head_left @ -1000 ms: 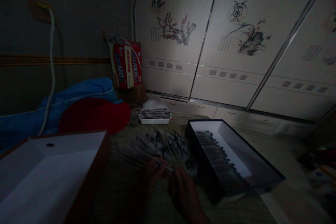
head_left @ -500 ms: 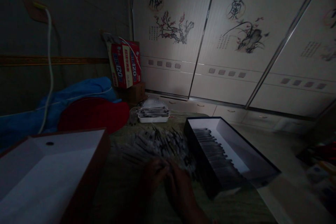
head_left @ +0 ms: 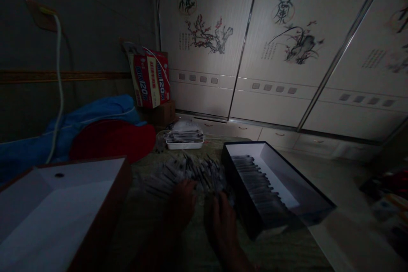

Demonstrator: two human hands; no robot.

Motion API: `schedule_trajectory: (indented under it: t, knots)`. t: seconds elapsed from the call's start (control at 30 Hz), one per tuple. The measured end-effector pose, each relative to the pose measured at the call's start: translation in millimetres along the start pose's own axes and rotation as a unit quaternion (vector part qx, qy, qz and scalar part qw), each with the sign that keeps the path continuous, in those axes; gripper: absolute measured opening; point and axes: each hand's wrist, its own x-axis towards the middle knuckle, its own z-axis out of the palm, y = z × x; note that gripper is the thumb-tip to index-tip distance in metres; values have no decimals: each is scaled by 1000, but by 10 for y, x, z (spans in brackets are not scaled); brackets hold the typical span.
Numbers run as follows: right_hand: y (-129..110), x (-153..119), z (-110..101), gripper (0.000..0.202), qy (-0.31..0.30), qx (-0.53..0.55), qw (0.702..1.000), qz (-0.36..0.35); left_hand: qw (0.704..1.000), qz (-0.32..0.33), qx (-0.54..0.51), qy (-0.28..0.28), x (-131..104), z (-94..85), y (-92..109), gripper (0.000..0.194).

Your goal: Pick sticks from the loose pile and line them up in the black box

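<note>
A loose pile of thin dark sticks in clear wrappers point(head_left: 178, 172) lies on the table; the dim light hides what kind they are. My left hand point(head_left: 182, 204) is at the near edge of this pile, fingers bent and close together, with whatever is in them hidden. Beside the pile's right end, my right hand point(head_left: 223, 219) has its fingers curled downward, and their grip is too dark to make out. To its right stands a dark-edged open box point(head_left: 309, 182) with a white inside. Similar wrapped sticks point(head_left: 255, 178) lie there in a neat row.
A brown-sided box with a white inside point(head_left: 60, 212) stands at left. Behind the pile is a white tray point(head_left: 185, 145) of wrapped sticks. Red cloth point(head_left: 111, 142), blue cloth point(head_left: 95, 112) and a red carton point(head_left: 149, 78) are farther back. A white cable point(head_left: 60, 76) hangs at left.
My hands were together in front of the pile and have moved apart. The left reaches farther into the pile's edge; the right has shifted slightly right, towards the dark-edged box.
</note>
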Motion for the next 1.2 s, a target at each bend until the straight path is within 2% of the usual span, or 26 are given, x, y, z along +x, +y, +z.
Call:
schedule_trajectory:
  t: [0.1, 0.23, 0.33, 0.6, 0.7, 0.9, 1.07, 1.2]
  knots:
    - [-27, 1, -16, 45, -4, 10, 1000, -4, 996, 49, 75, -4, 87, 75, -1, 30]
    - [-37, 11, -31, 44, 2, 2, 1000, -12, 989, 67, 128, 6, 150, 121, -4, 27]
    - [-37, 14, -25, 44, -1, 7, 1000, -18, 988, 74, 135, 14, 165, 151, -17, 26]
    - [73, -52, 71, 52, 43, -10, 999, -12, 988, 79, 127, 22, 206, 297, -137, 21]
    - [78, -50, 61, 47, 38, -11, 999, -23, 989, 91, 110, 33, 214, 322, -190, 22]
    - [-16, -2, -22, 40, -8, 20, 999, -29, 990, 113, 75, 37, 172, 309, -209, 18]
    - [6, 6, -7, 43, 21, 1, 1000, -16, 992, 102, 54, 56, 107, 224, -165, 23]
    - [43, -17, 27, 47, 26, 0, 999, -23, 993, 84, 74, 24, 96, 156, -124, 29]
